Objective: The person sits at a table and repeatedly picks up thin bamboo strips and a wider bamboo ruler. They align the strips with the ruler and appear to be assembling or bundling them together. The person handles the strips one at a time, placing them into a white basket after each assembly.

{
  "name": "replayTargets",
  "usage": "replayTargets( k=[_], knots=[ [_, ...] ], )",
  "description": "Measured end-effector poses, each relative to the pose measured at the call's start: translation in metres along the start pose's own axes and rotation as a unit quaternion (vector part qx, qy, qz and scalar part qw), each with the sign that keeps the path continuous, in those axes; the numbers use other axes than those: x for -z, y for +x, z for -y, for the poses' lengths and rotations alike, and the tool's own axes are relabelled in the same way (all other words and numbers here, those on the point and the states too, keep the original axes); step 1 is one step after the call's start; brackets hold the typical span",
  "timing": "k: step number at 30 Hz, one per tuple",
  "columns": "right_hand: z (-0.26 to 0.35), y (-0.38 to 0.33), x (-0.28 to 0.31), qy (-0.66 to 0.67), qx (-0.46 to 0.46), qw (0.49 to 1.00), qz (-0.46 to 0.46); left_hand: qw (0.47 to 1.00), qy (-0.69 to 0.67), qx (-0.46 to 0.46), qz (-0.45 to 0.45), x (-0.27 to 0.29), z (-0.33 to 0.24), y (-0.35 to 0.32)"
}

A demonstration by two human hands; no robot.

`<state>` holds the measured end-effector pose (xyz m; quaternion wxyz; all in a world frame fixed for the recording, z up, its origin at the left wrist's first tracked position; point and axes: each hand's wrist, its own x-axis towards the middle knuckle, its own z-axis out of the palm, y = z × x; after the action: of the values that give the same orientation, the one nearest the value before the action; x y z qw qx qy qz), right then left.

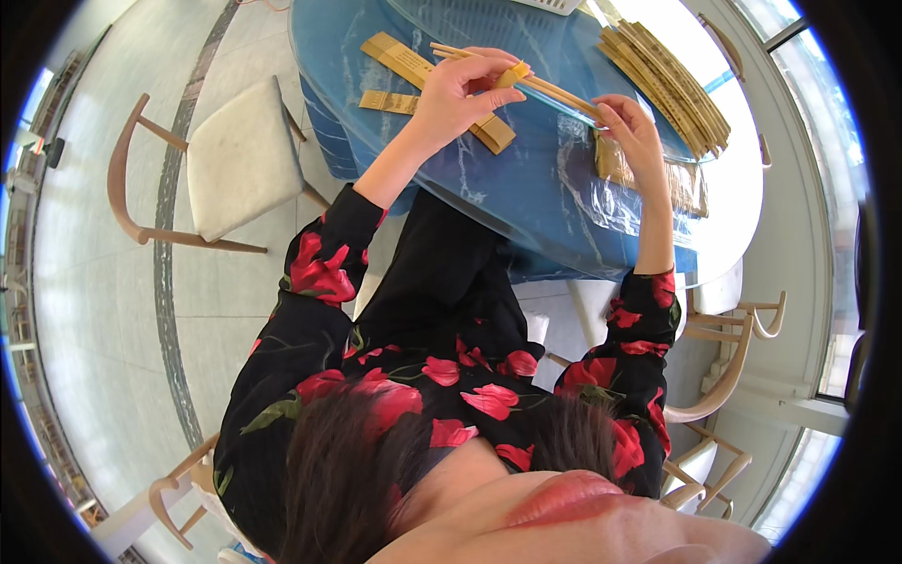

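Observation:
A pair of light wooden chopsticks (561, 94) stretches between my two hands above the table. My left hand (462, 94) is closed around them near one end, whose tips stick out past the fingers. A small yellow-brown piece (512, 75), which looks like paper, is pinched there between thumb and fingers. The other end of the chopsticks is gripped by my right hand (635, 136), fingers and thumb together. Flat kraft-brown paper sleeves (399, 58) lie beyond and below my left hand. To the right is a long fanned pile of similar brown sleeves (667, 89).
The round table (498, 202) has a blue cloth under a clear, glossy top. Clear plastic wrapping (611, 209) partly covers a brown bundle (681, 183) by my right wrist. A white basket (550, 5) stands at the far edge. Wooden chairs (240, 155) surround the table.

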<state>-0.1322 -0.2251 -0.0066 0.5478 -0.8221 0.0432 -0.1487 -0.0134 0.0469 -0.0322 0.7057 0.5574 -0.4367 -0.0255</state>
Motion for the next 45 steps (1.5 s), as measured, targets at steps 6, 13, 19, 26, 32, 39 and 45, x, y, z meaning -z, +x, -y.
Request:
replayTargets(
  k=[6,13,19,26,32,39,45],
  knots=[
    [0.039,0.002,-0.043,-0.432,0.248,0.866,0.037,0.999,-0.030,-0.010,-0.014,0.004,0.002,-0.002],
    [0.044,0.007,-0.062,-0.298,0.205,0.930,0.065,0.987,0.139,-0.081,-0.004,0.002,-0.001,-0.002],
    [0.033,0.003,-0.025,-0.354,0.160,0.921,0.027,0.963,0.222,-0.142,-0.051,0.004,-0.004,-0.003],
    [0.037,-0.002,-0.027,-0.356,0.135,0.924,0.039,0.941,0.291,-0.174,-0.015,0.002,-0.006,-0.004],
    [0.036,-0.005,-0.030,-0.323,0.156,0.934,0.000,0.955,0.263,-0.134,-0.012,-0.004,-0.013,-0.007],
    [0.030,-0.005,-0.029,-0.304,0.146,0.941,-0.022,0.949,0.281,-0.135,-0.043,-0.004,-0.017,-0.008],
    [0.032,-0.003,-0.030,-0.321,0.129,0.938,-0.002,0.952,0.264,-0.156,-0.007,0.003,-0.004,-0.006]
  ],
)
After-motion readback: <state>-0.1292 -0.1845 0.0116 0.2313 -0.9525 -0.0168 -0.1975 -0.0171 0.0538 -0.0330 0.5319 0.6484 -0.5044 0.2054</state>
